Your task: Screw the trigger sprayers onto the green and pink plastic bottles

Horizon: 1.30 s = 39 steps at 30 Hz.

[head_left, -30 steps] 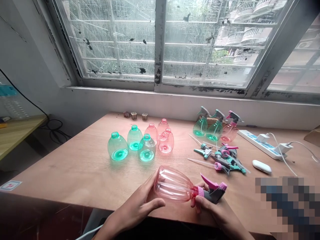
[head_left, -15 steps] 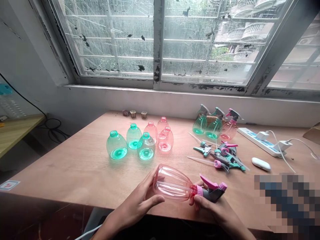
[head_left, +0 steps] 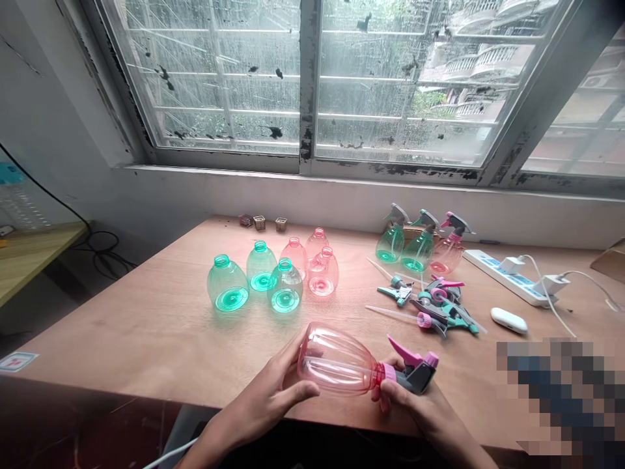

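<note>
A clear pink spray bottle (head_left: 336, 359) lies on its side in the air above the table's front edge, its base to the left. My left hand (head_left: 288, 378) cups the base, with the thumb along the near side and some fingers hidden behind the plastic. At the neck, my right hand (head_left: 403, 397) pinches the pink collar between thumb and fingers. The grey spray head with its pink trigger (head_left: 409, 352) sits on the neck, pointing right, and a straw shows inside the bottle.
Several open green bottles (head_left: 228, 286) and pink bottles (head_left: 323, 273) stand at centre-left. Loose spray heads (head_left: 437, 306) lie in a pile at right. Behind them are three capped spray bottles (head_left: 418, 251), a power strip (head_left: 508, 277) and a white case (head_left: 509, 320). Small cubes (head_left: 260, 223) sit at the back.
The spray head has turned slightly and shifted a little left. Both hands keep their hold on the bottle; the other things stay where they were.
</note>
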### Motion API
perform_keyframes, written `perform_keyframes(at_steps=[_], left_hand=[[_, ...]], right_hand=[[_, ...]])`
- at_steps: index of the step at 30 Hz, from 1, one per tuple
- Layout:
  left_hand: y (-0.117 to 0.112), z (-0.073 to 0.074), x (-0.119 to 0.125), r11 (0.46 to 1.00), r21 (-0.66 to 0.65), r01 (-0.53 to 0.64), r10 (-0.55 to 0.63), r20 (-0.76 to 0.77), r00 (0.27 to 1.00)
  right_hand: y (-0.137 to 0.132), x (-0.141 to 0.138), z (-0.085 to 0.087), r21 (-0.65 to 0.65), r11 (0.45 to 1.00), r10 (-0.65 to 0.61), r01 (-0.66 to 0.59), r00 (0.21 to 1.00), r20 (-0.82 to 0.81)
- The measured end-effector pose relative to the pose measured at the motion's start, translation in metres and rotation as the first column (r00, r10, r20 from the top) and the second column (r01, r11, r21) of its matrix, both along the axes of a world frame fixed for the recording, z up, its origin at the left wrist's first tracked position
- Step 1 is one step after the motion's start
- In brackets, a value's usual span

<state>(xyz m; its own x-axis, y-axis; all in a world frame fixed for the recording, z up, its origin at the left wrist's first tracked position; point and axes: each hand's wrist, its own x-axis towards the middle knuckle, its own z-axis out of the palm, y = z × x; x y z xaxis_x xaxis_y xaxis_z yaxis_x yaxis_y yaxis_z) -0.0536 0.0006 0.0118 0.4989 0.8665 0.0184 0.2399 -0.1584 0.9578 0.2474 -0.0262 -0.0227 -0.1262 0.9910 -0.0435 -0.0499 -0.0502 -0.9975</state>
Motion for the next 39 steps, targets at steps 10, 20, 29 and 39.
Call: perform_keyframes(at_steps=[10,20,29,39], left_hand=[[-0.001,-0.003,0.004,1.0,0.017,-0.026,0.025,0.032,0.999],[-0.003,-0.004,0.0,0.996,0.083,-0.031,0.03,0.011,0.999],[-0.005,-0.001,0.002,0.999,0.039,0.026,-0.03,0.099,0.995],[-0.005,0.005,0.005,0.964,0.265,0.015,0.017,-0.117,0.993]], right_hand=[[0.003,0.001,0.002,0.024,0.998,0.052,-0.053,0.998,0.044],[0.006,0.004,0.0,0.044,0.995,0.085,-0.092,0.986,0.141],[0.003,-0.003,0.006,0.009,0.998,-0.064,0.064,0.996,0.054],[0.006,0.003,-0.006,0.011,0.997,-0.071,0.07,0.997,0.008]])
